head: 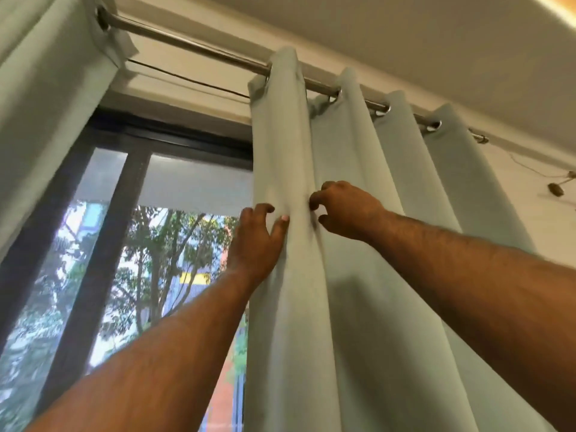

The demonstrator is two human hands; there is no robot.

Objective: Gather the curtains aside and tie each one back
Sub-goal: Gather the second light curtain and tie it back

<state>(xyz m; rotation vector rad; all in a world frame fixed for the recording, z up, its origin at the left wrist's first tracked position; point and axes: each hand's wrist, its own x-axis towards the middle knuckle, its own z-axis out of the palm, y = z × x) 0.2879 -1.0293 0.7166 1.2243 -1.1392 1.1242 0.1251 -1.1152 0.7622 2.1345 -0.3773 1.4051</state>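
Note:
A pale green right curtain (pixel 352 291) hangs in folds from a metal rod (pixel 193 43) by eyelet rings. My left hand (pixel 257 241) grips the curtain's leading fold from the window side, fingers curled around its edge and thumb on the front. My right hand (pixel 346 210) pinches the same fold from the right, fingers bent into the cloth. Bunched at the far left of the rod is the left curtain (pixel 46 98). No tie-back is in view.
A dark-framed window (pixel 124 145) with a half-lowered white blind (pixel 193 182) and trees outside fills the gap between the curtains. A thin cable (pixel 187 79) runs under the rod. Wires and a small plug (pixel 556 188) hang on the right wall.

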